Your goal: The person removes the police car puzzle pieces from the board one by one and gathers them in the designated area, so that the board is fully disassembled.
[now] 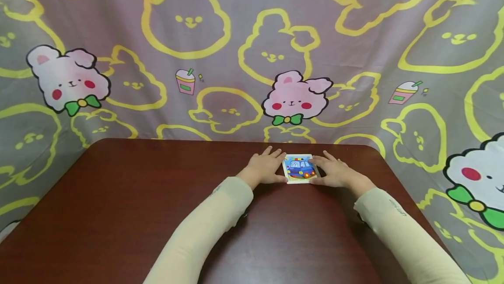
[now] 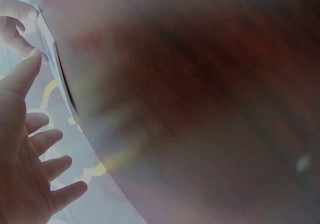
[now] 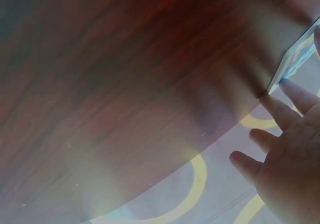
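A small square picture board [image 1: 300, 169] with a white border and a blue cartoon car lies flat near the table's far edge. My left hand [image 1: 265, 166] is at its left side, fingers spread and thumb reaching toward the near left corner. On the opposite side, my right hand [image 1: 334, 171] has its fingertips at the right edge and its thumb by the near right corner. In the left wrist view, the left fingers [image 2: 46, 141] stretch out straight and apart. The right wrist view shows the right fingers [image 3: 280, 113] extended, two of them touching the board's edge.
The dark reddish-brown table [image 1: 157, 196] has rounded far corners. Behind it hangs a grey curtain [image 1: 220, 69] printed with yellow outlines and pink rabbit faces, which also runs along the right side. Pale sleeves [image 1: 208, 227] cover both forearms.
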`<action>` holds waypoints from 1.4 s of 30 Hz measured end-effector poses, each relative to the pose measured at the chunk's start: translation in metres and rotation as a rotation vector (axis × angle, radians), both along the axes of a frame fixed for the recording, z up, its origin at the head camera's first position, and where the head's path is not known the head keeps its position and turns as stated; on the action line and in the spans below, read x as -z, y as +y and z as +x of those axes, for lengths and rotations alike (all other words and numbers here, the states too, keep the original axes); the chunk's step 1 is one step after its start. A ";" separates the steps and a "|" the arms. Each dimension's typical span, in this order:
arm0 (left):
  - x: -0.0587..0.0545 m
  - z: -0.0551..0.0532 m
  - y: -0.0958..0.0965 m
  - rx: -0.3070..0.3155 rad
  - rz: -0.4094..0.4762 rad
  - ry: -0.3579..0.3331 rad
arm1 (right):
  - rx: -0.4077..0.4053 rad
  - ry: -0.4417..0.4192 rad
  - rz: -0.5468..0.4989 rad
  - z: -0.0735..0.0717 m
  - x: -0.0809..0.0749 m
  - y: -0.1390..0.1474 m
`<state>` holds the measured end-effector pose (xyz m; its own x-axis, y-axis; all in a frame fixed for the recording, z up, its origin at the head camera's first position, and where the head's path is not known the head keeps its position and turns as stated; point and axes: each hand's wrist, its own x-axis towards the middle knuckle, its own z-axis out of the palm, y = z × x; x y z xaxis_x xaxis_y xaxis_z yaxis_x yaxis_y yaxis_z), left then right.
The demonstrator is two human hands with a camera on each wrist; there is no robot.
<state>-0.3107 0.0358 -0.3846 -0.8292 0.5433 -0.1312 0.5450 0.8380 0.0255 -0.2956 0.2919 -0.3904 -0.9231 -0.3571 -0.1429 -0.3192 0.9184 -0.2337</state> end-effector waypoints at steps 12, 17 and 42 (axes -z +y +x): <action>0.005 0.009 0.002 0.015 -0.099 -0.020 | -0.061 0.042 0.018 0.008 0.004 -0.015; 0.005 0.016 -0.005 0.020 -0.117 -0.010 | -0.082 0.058 0.016 0.013 0.003 -0.017; -0.001 0.053 -0.062 0.080 -0.075 0.000 | -0.230 0.064 -0.033 0.049 -0.002 -0.048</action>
<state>-0.2581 -0.0261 -0.3838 -0.7834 0.5965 -0.1744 0.6104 0.7913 -0.0355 -0.2463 0.2440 -0.3884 -0.8239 -0.5622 -0.0712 -0.5339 0.8122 -0.2350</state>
